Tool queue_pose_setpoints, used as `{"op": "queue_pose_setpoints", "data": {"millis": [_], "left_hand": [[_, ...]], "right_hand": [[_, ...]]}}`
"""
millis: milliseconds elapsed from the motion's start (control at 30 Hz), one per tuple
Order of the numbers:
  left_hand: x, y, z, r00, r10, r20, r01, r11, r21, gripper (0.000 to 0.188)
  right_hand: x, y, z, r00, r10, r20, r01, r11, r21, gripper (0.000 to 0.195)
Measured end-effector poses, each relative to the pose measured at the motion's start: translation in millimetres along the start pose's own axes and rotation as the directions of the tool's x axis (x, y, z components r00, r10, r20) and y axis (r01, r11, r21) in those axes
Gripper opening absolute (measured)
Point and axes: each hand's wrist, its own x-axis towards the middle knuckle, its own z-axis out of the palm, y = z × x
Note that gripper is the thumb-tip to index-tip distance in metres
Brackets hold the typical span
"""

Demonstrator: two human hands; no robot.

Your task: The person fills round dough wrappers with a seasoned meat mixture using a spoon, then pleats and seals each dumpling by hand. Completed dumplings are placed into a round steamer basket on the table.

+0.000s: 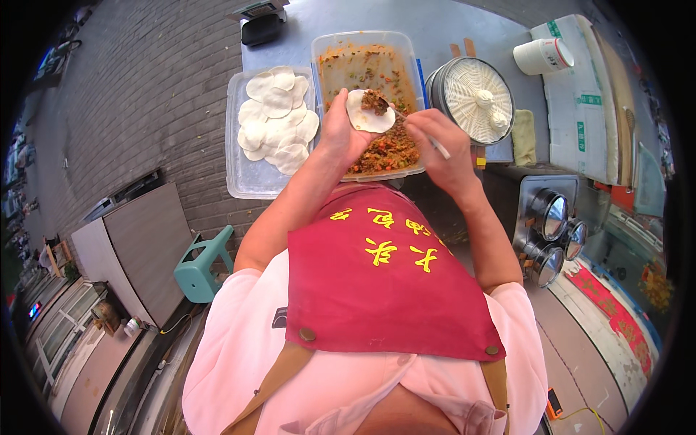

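My left hand (343, 126) holds a round dough wrapper (371, 120) over a clear plastic tub (367, 37) of chopped, reddish filling (387, 150). Between the fingers of my right hand (441, 142) is a spoon with a pale handle (439, 148); its bowl touches a clump of brown filling (375, 101) on the wrapper. Left of the tub, a shallow plastic container (239, 176) bears overlapping dough wrappers (278, 117). To the right, a round steamer with a woven white mat (462, 89) carries two pleated buns (484, 98).
A paper cup (542, 56) lies on a white foam box (571, 109) at the right, beside a folded cloth (523, 136). A black case (262, 29) is at the table's far left. Round metal tins (549, 215) stand at lower right, a green stool (204, 266) at lower left.
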Motion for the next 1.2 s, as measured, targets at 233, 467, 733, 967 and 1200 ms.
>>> {"op": "queue_pose_setpoints", "data": {"millis": [233, 467, 733, 967, 1200], "left_hand": [[4, 8, 30, 0.997, 0.061, -0.042, -0.064, 0.995, -0.076, 0.05], [11, 7, 10, 0.995, 0.081, -0.064, -0.087, 0.991, -0.099, 0.047], [-14, 45, -16, 0.966, 0.234, -0.107, -0.244, 0.966, -0.09, 0.045], [-47, 77, -28, 0.949, 0.307, -0.074, -0.306, 0.952, 0.016, 0.041], [-65, 77, -45, 0.959, 0.264, -0.101, -0.261, 0.964, 0.043, 0.048]], "right_hand": [[-21, 12, 25, 0.928, -0.325, 0.182, 0.364, 0.894, -0.26, 0.03], [-29, 4, 28, 0.882, -0.407, 0.236, 0.462, 0.846, -0.267, 0.032], [-17, 0, 6, 0.999, -0.01, -0.052, 0.006, 0.996, -0.088, 0.015], [-28, 96, 84, 0.995, 0.083, 0.064, -0.076, 0.992, -0.101, 0.013], [-41, 117, 104, 0.754, 0.629, 0.187, -0.632, 0.62, 0.465, 0.019]]}}
